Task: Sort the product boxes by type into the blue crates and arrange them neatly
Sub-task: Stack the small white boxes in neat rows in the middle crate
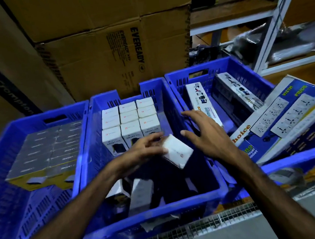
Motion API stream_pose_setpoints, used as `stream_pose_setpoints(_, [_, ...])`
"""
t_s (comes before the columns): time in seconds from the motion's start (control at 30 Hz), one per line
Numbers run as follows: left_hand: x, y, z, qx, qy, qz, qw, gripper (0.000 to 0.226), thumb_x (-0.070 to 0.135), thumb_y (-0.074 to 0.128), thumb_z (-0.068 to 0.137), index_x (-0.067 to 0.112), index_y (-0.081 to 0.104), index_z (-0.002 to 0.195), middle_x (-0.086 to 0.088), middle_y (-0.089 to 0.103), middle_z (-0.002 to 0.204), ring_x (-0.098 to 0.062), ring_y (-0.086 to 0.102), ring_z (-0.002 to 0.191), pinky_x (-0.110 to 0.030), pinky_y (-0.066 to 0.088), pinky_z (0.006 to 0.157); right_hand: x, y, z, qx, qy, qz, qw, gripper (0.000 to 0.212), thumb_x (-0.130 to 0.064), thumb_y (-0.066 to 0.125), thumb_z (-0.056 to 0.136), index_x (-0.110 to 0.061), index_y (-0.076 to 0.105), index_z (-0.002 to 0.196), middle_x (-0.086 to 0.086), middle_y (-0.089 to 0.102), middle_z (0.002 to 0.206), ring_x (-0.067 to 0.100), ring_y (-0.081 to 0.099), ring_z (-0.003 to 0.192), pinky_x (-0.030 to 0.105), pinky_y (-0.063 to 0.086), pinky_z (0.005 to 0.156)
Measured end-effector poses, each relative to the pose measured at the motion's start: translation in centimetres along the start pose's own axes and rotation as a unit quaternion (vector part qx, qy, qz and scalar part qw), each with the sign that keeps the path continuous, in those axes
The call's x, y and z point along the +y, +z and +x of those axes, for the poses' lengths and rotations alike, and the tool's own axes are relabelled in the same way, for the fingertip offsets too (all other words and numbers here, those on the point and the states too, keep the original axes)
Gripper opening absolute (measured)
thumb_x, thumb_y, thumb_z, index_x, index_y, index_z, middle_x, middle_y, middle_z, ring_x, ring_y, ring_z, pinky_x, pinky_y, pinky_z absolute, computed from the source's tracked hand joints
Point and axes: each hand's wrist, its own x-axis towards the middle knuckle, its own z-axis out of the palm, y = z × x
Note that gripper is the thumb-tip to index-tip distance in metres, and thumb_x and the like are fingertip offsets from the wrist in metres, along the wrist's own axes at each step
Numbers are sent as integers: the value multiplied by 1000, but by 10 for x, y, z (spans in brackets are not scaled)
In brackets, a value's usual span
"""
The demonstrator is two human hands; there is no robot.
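Left hand gripping white box, right hand spread just beside, above middle crate

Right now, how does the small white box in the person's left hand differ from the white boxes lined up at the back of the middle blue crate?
The small white box is gripped by the left hand and tilted; the lined-up white boxes stand upright, untouched. The held box hangs alone above the middle blue crate's dark near half; the others sit packed in neat rows. Both look like the same white product carton.
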Motion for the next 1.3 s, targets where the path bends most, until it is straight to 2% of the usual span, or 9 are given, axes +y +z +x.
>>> stream_pose_setpoints(0.07, [3,-10,-11,-9,-15,-117,993,60,32,81,67,32,71,126,4,74,116,-13,69,95,-30,50,76,-2,0,0,11,-11,-9,1000,47,-40,64,99,-27,52,142,-9,53,144,16,52,132,30,40,102])
stream_pose_setpoints(0.23, [7,-16,-23,-9,-30,-266,964,63,30,77,74,10,65,133,-18,71,126,-35,73,100,-59,46,108,-12,-5,1,14,-61,30,998,44,-29,64,100,-33,53,142,-13,56,141,12,56,128,38,48,104])
stream_pose_setpoints(0.4, [17,-15,-29,9,-40,-241,970,38,43,64,90,13,81,107,-10,78,103,-19,71,78,-31,53,73,-34,-11,6,-77,-80,116,987,73,-9,73,92,-33,43,155,-16,54,149,-2,46,140,25,38,117])
stream_pose_setpoints(0.57, [24,-26,-33,7,-29,-224,974,58,51,50,96,10,70,132,-20,67,134,-37,62,121,-47,43,112,-62,-14,9,-217,-57,206,952,94,-22,83,88,-43,26,160,-17,45,157,-8,38,144,23,32,120])
stream_pose_setpoints(0.77, [37,-34,-32,-16,-42,-189,981,65,56,60,88,9,66,132,-23,68,124,-31,68,100,-39,54,84,-86,4,13,-257,-44,271,927,100,-12,88,81,-41,32,158,-28,50,151,-2,46,141,32,35,122])
stream_pose_setpoints(1.0, [38,-48,-34,-72,-47,-144,986,69,65,45,97,14,63,139,-11,70,135,-25,71,113,-36,59,90,-89,21,24,-223,-31,257,940,91,-24,95,70,-43,49,147,-12,67,126,13,64,120,44,51,107])
stream_pose_setpoints(1.1, [37,-65,-32,28,-11,-116,993,65,70,56,90,16,73,122,-14,69,130,-32,64,115,-48,51,100,-87,33,31,-174,-22,269,947,76,-32,95,64,-33,62,133,-6,70,120,23,66,109,41,56,92])
stream_pose_setpoints(1.2, [34,-92,-39,196,54,-114,972,49,54,68,87,11,73,110,-14,69,104,-28,61,83,-32,51,65,-82,49,40,-134,-5,245,960,72,-37,93,64,-27,63,128,-7,71,117,17,67,102,33,56,79])
stream_pose_setpoints(1.3, [24,-115,-51,301,113,-152,935,17,23,64,102,7,70,100,-12,70,89,-24,61,71,-25,55,57,-82,74,50,-125,5,187,974,63,-27,96,67,-25,64,122,-7,67,116,6,67,95,30,57,81])
